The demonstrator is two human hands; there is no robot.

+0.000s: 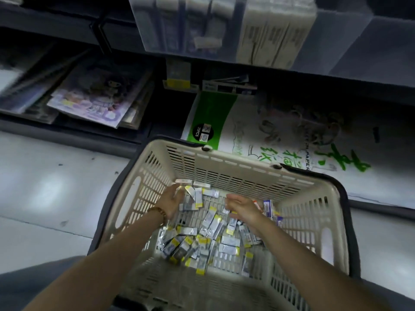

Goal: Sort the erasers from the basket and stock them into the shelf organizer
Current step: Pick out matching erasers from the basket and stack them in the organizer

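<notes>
Gathering step, I judge: wrapped erasers (pixel 213 223) litter the beige basket (pixel 247 173) floor. The left hand (pixel 173 199), at the pile's 10 o'clock, is cupped with fingers apart. The right hand (pixel 243 208), at 1 o'clock, curls downward, its grip unclear. Next, pinch matching packs and lift them toward the clear shelf organizer (pixel 359 41) at 12 o'clock.

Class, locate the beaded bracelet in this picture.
In the head view, the beaded bracelet circles the left wrist, left of centre inside the basket, beside the eraser packets.
</notes>
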